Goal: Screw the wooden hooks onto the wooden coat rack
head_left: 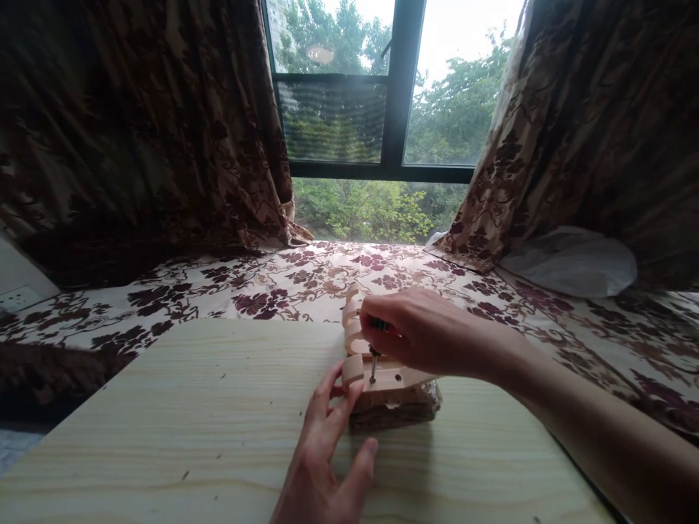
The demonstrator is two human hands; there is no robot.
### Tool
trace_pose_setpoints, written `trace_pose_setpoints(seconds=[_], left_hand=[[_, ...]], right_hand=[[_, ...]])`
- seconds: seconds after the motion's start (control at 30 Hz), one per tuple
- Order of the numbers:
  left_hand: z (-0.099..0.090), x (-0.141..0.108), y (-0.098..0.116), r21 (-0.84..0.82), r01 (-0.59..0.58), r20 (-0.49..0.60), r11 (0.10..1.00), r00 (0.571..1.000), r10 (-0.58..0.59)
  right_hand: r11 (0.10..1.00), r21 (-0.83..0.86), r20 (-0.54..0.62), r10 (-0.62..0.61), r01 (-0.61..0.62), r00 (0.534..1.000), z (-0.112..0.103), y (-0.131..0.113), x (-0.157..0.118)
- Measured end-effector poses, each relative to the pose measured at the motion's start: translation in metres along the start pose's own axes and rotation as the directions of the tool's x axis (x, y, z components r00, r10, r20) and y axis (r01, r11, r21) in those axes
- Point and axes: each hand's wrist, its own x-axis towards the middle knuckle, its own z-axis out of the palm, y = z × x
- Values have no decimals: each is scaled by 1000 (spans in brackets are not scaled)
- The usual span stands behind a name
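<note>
My right hand [409, 327] is closed around a screwdriver [373, 366], whose dark handle is mostly hidden in the fist. The metal shaft points down, with its tip at a hole or screw in a pale wooden piece [385, 380]. A second dark hole shows to the right of the tip. My left hand [328, 444] grips the rounded left end of that piece with its fingers, while the thumb stands apart. More wooden pieces with rounded ends [354, 313] line up behind it. Beneath them lies a brown bundle in clear plastic [396, 415].
The pale wood-grain tabletop [191, 407] has a few small dark specks. Beyond it spreads a floral cloth [306, 280] reaching the window [404, 94]. Floral curtains [234, 131] hang at both sides, and a white translucent bag [573, 262] lies at right.
</note>
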Motion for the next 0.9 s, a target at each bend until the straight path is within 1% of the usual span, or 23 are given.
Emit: trace_pose_setpoints(seconds=[0.07,0.13,0.2,0.27,0.37,0.43,0.5,0.57,0.63,0.7,0.8,0.87,0.9], left_hand=[[-1,-1,0,-4,7,7,1000,1000,-7],[-1,-1,-1,-7,14,12,1000,1000,-14],[-1,-1,-1,-6,17,15,1000,1000,-17],[0,-1,-1,-3,20,14,1000,1000,-20],[1,-1,0,-9,35,11,999,999,-34],[1,-1,1,-17,41,15,999,999,-41],[1,-1,1,-25,43,20,999,999,-43],[1,-1,1,-32,46,21,998,999,-45],[1,-2,0,-35,50,26,998,998,-49],[1,-3,0,-36,53,34,998,998,-52],[2,-2,0,-37,56,42,998,998,-55],[2,-2,0,-39,56,36,998,998,-54],[2,-2,0,-39,55,33,998,998,-54]], right_hand=[[999,5,5,33,-33,999,1,1,1],[994,-22,-26,109,-110,994,4,0,4],[987,-53,-44,153,-155,987,4,-1,6],[990,-46,-3,134,-134,991,1,-3,7],[998,61,105,20,-26,994,-6,-5,7],[995,101,103,-26,15,994,-6,-5,8],[997,72,46,5,-8,999,-1,-4,9],[996,23,0,83,-83,997,4,-4,12],[991,-6,-7,132,-133,991,5,-4,13],[993,4,32,120,-120,992,2,-5,13],[997,61,87,43,-49,995,-3,-4,11],[997,73,67,29,-34,997,-2,-3,10],[997,66,43,45,-47,998,0,-2,10]])
